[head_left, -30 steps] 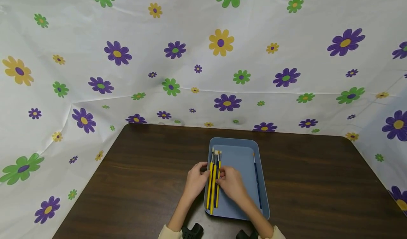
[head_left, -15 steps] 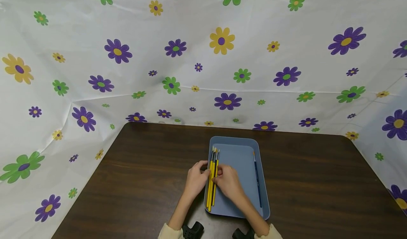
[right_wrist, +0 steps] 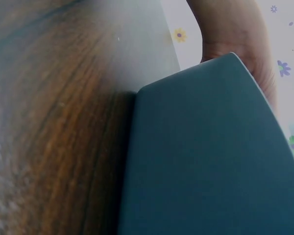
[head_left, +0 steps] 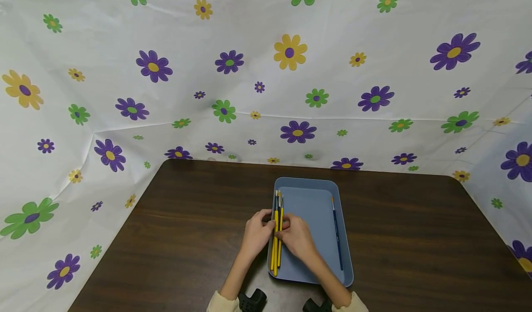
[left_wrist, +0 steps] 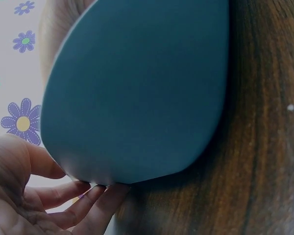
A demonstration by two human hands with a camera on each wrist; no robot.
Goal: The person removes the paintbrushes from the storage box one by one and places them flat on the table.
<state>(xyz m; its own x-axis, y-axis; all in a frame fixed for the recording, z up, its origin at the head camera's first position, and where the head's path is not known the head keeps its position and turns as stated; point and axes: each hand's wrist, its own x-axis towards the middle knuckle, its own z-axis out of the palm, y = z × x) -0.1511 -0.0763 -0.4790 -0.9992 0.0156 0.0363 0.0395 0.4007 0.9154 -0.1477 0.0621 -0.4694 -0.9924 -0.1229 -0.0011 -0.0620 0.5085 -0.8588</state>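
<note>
Paintbrushes point(head_left: 275, 256), the yellow-handled ones, sit in a much tighter bunch now: a second ago they were spread a bit more, and since then the right hand point(head_left: 297, 237) has shifted left and taken them closer to the left wall of the blue-grey tray point(head_left: 311, 201). The left hand point(head_left: 257, 233) has barely budged, same for the lone dark-blue paintbrush point(head_left: 337, 238) lying by the right wall. Reads to me like someone squaring the bunch up along one side, and I'd call that bit nearly done, with only the blue one left out. As for where stuff is: the bunch lies lengthwise in the tray, bristles toward the far end, right between the two hands. The right thumb touches its right side with the other fingers curled in, so it looks like a light pinch on the nearest handles, though the fingertips are partly hidden and the right wrist cam doesn't show them. The left one has its thumb at the rim and its fingers against the tray's outer wall, so it's basically steadying the tray on the wooden table point(head_left: 187, 210).
</note>
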